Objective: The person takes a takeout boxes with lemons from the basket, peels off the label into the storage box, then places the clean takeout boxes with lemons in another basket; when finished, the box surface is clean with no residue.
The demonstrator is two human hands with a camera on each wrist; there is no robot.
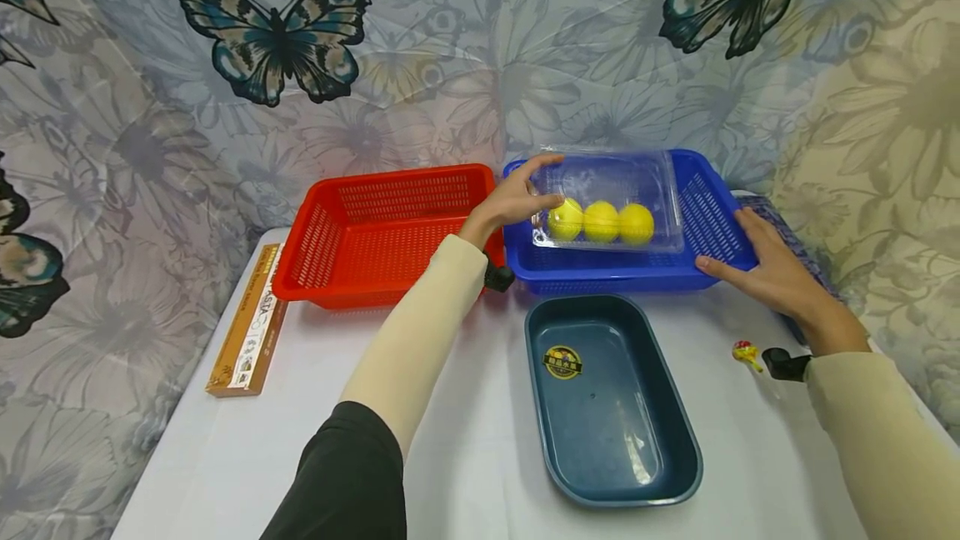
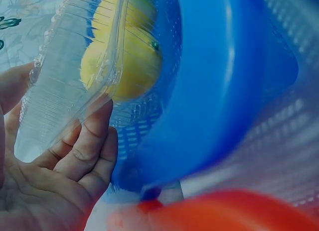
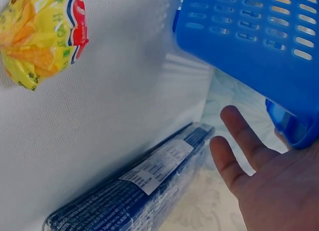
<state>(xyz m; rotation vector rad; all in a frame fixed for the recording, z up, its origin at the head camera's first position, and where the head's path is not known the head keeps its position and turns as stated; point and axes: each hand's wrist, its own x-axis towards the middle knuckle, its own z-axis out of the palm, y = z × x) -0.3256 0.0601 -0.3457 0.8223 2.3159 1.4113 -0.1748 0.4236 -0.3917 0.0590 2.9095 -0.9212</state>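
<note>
My left hand grips the left end of a clear plastic container, which overlaps the blue basket in the head view. Three yellow lemons show through the plastic in a row. In the left wrist view, the container's corner lies between the thumb and the fingers, with a lemon close to the fingertips. My right hand is at the basket's right end, thumb across its near corner. The right wrist view shows two of its fingers straight and spread beside the basket's blue wall.
A red basket stands left of the blue one, beside a long brown box. In front is a dark teal tray. A yellow-wrapped lollipop lies at the right, near a dark blue package.
</note>
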